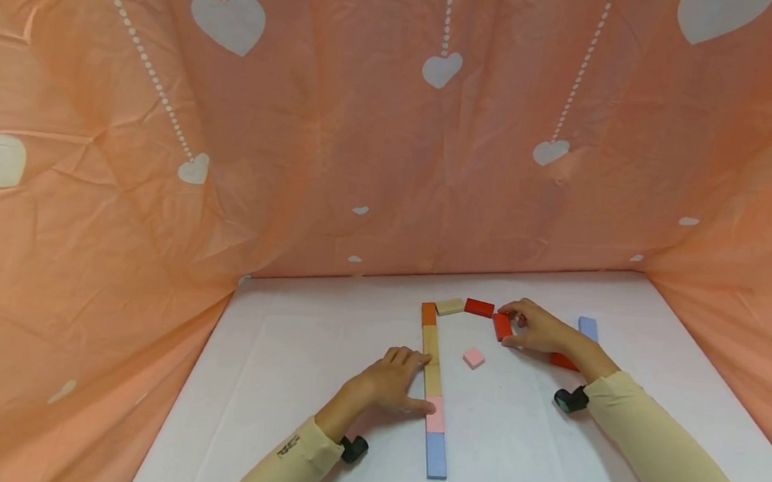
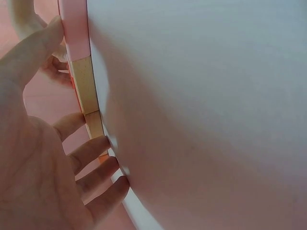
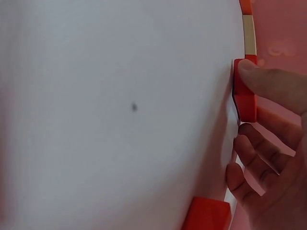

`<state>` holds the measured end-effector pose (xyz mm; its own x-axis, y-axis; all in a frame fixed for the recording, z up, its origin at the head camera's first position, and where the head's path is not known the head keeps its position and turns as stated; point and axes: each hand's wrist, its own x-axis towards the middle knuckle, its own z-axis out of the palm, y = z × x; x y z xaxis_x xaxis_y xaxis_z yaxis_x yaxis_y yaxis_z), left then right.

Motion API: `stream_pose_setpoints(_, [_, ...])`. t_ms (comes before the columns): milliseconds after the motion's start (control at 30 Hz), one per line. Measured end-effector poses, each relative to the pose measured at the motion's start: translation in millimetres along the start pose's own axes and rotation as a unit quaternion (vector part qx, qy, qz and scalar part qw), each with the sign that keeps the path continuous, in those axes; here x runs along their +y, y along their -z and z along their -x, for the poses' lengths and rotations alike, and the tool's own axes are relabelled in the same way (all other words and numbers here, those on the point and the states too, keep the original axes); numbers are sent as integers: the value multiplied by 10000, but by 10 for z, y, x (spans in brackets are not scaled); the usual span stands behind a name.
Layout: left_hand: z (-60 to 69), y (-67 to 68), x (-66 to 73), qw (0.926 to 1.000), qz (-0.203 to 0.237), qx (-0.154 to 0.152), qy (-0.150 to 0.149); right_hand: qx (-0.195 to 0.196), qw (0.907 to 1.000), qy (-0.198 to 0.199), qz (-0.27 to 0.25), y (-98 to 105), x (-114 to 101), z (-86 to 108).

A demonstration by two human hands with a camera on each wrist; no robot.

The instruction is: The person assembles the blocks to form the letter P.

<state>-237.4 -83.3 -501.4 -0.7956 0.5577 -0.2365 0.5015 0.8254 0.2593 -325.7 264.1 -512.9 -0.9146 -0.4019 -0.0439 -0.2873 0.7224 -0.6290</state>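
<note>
A straight column of flat blocks runs down the table: orange (image 1: 429, 313), two tan (image 1: 430, 341), pink (image 1: 435, 416) and blue (image 1: 436, 455). My left hand (image 1: 388, 382) rests at its left side, thumb on the pink block and fingertips by the tan ones, fingers spread. From the orange block, a tan block (image 1: 450, 306) and a red block (image 1: 480, 307) extend rightward. My right hand (image 1: 537, 327) pinches another red block (image 1: 502, 327), slanted at the end of that row; the right wrist view shows the thumb on this red block (image 3: 243, 86).
A pink square block (image 1: 474, 358) lies between the hands. Right of the right hand are a blue block (image 1: 588, 328) and a red-orange block (image 1: 564, 361), partly hidden by the forearm. An orange cloth with hearts (image 1: 366, 154) hangs behind the white table (image 1: 292, 341).
</note>
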Motion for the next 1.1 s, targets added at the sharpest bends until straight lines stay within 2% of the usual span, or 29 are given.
stream_pose_setpoints(367, [-13,-30,-21,10000,-77,23,-4,-58,10000,-63,-47,11,-9,12])
stream_pose_setpoints(1100, [11,4,11,10000,44,3,77,-71,9999,-36,-89,-8,10,3])
